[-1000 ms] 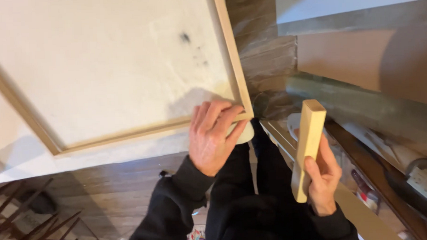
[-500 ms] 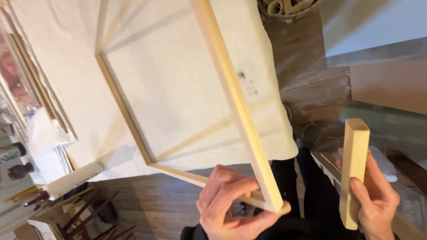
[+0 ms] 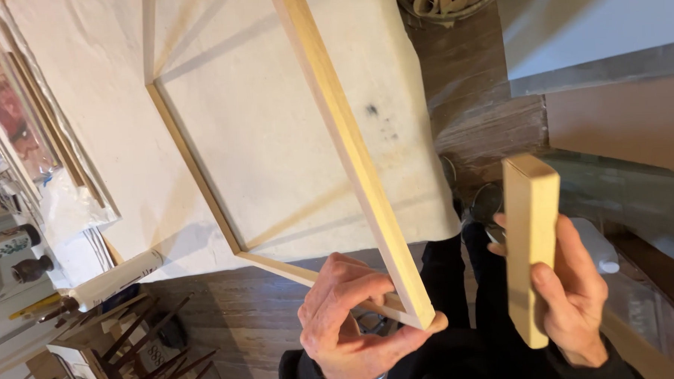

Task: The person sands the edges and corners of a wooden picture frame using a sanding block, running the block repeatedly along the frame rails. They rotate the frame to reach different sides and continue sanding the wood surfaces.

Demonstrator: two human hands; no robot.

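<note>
The left hand pinches the pale wooden stretcher frame at its corner; the right hand grips an upright wooden block; steady that corner firmly, block face square.

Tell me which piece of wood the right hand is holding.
The short, thick wooden block, held upright and alone in the right hand. The other pale wood is the thin, long-barred frame, whose near corner the left hand grips.
</note>
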